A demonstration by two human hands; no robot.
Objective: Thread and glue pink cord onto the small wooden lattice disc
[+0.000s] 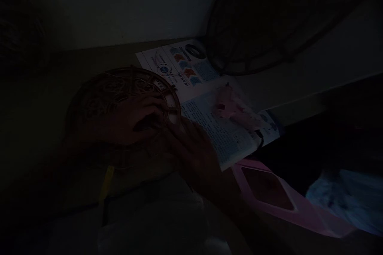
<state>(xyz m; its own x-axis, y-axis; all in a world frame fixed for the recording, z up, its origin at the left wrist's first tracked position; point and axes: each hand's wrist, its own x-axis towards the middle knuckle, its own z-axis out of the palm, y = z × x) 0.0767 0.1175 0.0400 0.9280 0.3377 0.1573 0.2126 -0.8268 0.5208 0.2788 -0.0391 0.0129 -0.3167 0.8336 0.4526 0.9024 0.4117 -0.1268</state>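
Dim desk (98, 57) with a round woven basket (113, 85) at hand
The basket's right edge overlaps a printed paper (197, 127); the left hand (131, 113), half-curled, lies over the weave towards that edge, and the right hand (194, 147), fingers fairly straight, reaches it from the near right, too dark to tell what either grips; light, even pressure should avoid bending it, with less room rightward, where a pink glue gun (229, 105) lies
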